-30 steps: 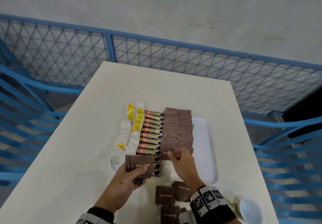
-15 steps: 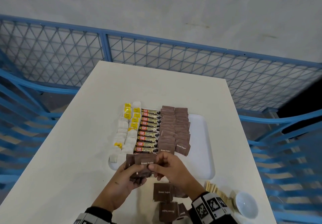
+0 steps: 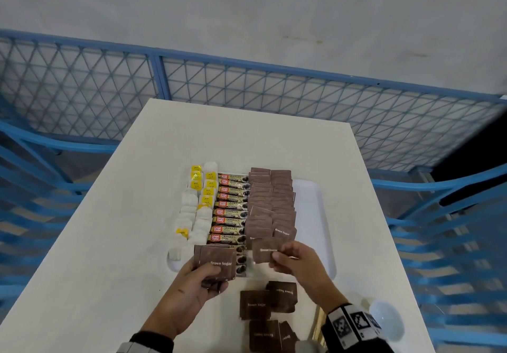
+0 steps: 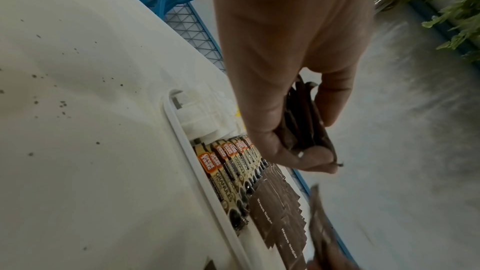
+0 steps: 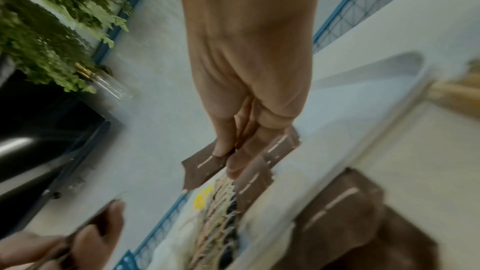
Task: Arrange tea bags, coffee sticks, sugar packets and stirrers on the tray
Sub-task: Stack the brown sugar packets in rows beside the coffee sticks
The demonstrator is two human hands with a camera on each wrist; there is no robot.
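A white tray (image 3: 315, 215) holds white tea bags (image 3: 192, 215) with yellow tags on its left, a column of coffee sticks (image 3: 229, 212) in the middle and rows of brown sugar packets (image 3: 270, 201) to their right. My left hand (image 3: 197, 284) grips a small stack of brown sugar packets (image 3: 216, 262) over the tray's near left corner; the stack (image 4: 303, 122) shows edge-on in the left wrist view. My right hand (image 3: 296, 259) pinches a single brown sugar packet (image 3: 264, 251) above the near end of the sugar rows; that packet (image 5: 202, 167) is blurred in the right wrist view.
Several loose brown sugar packets (image 3: 263, 306) lie on the white table (image 3: 96, 243) in front of the tray. Wooden stirrers (image 3: 318, 325) and a small white bowl (image 3: 386, 319) sit at the near right. Blue mesh railing (image 3: 247, 86) surrounds the table.
My right hand has drawn one packet off the stack in my left hand and carried it right and forward, over the near end of the sugar rows. My left hand stays in place.
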